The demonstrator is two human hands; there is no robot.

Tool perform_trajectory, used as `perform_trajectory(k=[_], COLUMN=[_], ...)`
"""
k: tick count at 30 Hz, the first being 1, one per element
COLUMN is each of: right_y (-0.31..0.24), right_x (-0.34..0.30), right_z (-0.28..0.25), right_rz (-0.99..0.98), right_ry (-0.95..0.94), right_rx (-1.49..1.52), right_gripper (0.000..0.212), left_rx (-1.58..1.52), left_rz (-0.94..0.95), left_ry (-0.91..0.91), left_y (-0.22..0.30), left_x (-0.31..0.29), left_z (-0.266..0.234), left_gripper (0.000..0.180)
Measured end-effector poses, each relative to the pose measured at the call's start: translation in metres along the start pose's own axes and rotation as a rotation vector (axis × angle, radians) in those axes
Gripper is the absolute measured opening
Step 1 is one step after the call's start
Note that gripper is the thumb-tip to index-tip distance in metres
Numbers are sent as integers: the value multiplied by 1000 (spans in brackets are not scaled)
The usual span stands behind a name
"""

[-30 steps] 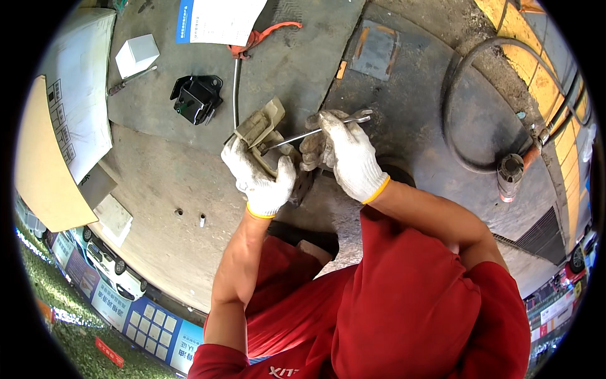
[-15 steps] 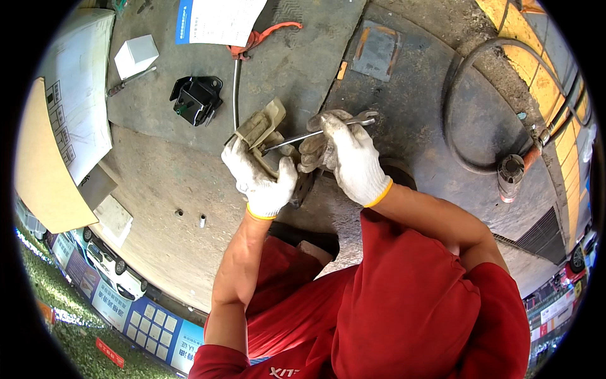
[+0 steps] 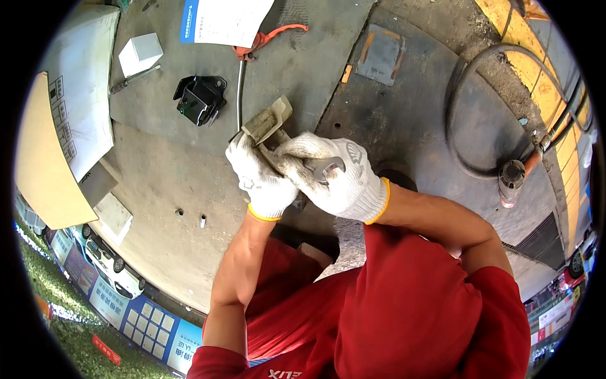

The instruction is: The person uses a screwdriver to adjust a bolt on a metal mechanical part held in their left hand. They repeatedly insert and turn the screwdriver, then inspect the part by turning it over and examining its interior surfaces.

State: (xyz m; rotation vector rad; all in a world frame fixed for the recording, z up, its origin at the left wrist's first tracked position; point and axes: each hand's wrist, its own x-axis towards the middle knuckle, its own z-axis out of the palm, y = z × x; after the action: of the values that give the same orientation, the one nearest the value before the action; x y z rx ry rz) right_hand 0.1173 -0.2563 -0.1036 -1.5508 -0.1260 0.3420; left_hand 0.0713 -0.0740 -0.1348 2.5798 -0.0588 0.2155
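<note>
My left hand (image 3: 262,174), in a dirty white glove, is closed around a grimy tan bracket-like part (image 3: 268,123). Its upper flange sticks out beyond my fingers. My right hand (image 3: 341,180), gloved too, is pressed up against the part and closed on a silver wrench. One end of the wrench (image 3: 329,168) shows at my palm; the rest of it is hidden by my fingers. Ahead and to the left, a black metal mount (image 3: 199,101) lies on the floor mat.
Ahead lie a paper sheet (image 3: 227,22) and an orange-red lever (image 3: 274,36) on a metal rod. A white box (image 3: 140,55) and a screwdriver (image 3: 136,79) are at left, near two small sockets (image 3: 202,221). An air tool (image 3: 510,182) with a hose (image 3: 449,114) lies at right.
My right hand has come left and nearer, up against the part, and turned. The wrench, earlier stretched out to the upper right, now lies mostly inside my hand. My left hand keeps its hold.
</note>
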Motion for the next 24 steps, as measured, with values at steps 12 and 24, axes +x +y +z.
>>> perform_trajectory(k=[12, 24], right_y=[25, -4], right_x=[-4, 6], right_z=[-9, -8], right_rz=[513, -343], right_ry=[122, -55], right_rx=[523, -455], right_gripper=[30, 19], left_rx=[-36, 116], left_rz=[-22, 50], left_ry=[0, 4], left_y=[-11, -18], left_x=[-9, -9], left_z=[4, 3], left_gripper=[80, 67])
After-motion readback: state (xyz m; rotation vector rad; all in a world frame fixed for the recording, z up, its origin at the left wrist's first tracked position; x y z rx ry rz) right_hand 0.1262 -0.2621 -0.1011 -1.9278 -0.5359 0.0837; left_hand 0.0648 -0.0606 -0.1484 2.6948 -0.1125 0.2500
